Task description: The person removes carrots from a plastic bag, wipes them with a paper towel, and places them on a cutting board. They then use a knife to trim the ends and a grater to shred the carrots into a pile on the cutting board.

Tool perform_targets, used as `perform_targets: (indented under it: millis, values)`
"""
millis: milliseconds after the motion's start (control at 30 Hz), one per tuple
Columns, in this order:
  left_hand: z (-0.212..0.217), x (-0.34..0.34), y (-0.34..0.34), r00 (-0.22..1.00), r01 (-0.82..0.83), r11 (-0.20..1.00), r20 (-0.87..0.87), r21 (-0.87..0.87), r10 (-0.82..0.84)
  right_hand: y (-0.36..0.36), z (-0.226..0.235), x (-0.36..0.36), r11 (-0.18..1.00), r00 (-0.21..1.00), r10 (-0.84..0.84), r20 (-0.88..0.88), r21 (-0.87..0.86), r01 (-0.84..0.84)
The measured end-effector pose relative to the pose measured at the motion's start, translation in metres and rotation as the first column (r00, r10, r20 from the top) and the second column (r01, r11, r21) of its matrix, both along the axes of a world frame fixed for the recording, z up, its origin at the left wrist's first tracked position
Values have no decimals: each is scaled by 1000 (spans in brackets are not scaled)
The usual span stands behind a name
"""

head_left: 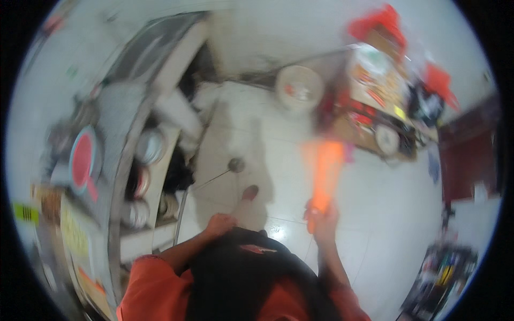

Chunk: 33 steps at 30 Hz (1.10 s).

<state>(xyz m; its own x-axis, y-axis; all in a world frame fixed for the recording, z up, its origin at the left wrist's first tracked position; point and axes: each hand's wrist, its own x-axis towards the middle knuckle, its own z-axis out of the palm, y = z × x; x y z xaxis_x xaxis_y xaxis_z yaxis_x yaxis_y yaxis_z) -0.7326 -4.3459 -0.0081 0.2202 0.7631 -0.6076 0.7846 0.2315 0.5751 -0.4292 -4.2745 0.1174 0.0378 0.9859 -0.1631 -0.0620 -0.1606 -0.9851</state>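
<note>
From where I stand, the pale tiled floor (369, 219) takes up the most room, glossy, with a shadow falling across its middle. Along the left runs a grey-topped table (120, 107) with shelves beneath, where bowls (150, 147) are stacked. The person between is dressed in a black apron (241, 278) over a red-orange shirt (152, 286). Against the far side, to the right, sits a heap of goods (375, 80), topped by a bright red bag (381, 24), and just left of it stands a cream bucket (300, 107) with small red and white bits inside. A basin (82, 160), pinkish red within and pale blue at the rim, lies toward the left. Then there's the orange thing (327, 166), the most vivid colour here: long, broad at its far end and narrowing toward the grip, a short stub poking out below the fist. It's badly smeared, its edges ghosted, so I can't make out its surface or exactly what it is. It's up in front of the person, over the floor, grasped in the right hand (324, 222), fingers wrapped about its narrow end. The left hand (220, 224) is beside the apron's upper edge; I can't tell whether it's clenched or relaxed.
</note>
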Motion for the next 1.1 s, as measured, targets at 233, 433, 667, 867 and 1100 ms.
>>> perform_targets:
  millis: [233,433,667,867,1100]
  values:
    - [-39,-4,-245,897,-178,984,409,-12,167,-26,4,-49,964,976,213,-52,-150,-219]
    - [11,-13,-443,969,-245,955,-41,-164,242,-100,46,-130,843,835,513,-199,302,-446]
    - [64,-103,-595,490,-847,530,-314,50,813,-194,53,-212,699,687,708,-163,300,-649]
    - [80,-232,-686,41,-857,130,-185,498,982,-329,47,-329,648,641,761,-95,153,-746]
    - [112,-343,-794,-372,-681,-304,43,666,927,-442,86,-475,244,239,968,-79,74,-967]
